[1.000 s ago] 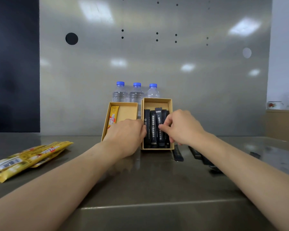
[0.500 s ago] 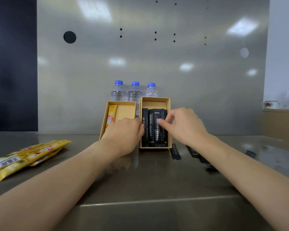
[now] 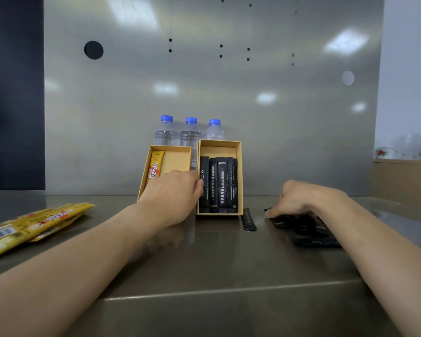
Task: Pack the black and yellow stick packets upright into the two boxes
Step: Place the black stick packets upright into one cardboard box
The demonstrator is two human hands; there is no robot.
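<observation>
Two tan boxes lean against the bottles at the counter's back. The left box [image 3: 178, 154] holds one yellow stick packet [image 3: 156, 166] upright at its left wall. The right box [image 3: 240, 166] holds several black stick packets [image 3: 220, 183] upright. My left hand [image 3: 173, 195] rests on the front of the left box, fingertips touching the right box's left wall. My right hand [image 3: 299, 198] lies fingers-down on a loose pile of black packets [image 3: 304, 227] right of the boxes. One black packet [image 3: 248, 218] lies alone by the right box. Several yellow packets [image 3: 34, 224] lie at the far left.
Three blue-capped water bottles [image 3: 190, 132] stand behind the boxes against the steel back wall. A cardboard box with a cup [image 3: 384, 153] and a bottle on it sits at the far right. The steel counter [image 3: 204, 263] has a front ledge seam.
My right hand left the black packets in the right box and moved right and down onto the loose black pile. My left hand stayed on the boxes.
</observation>
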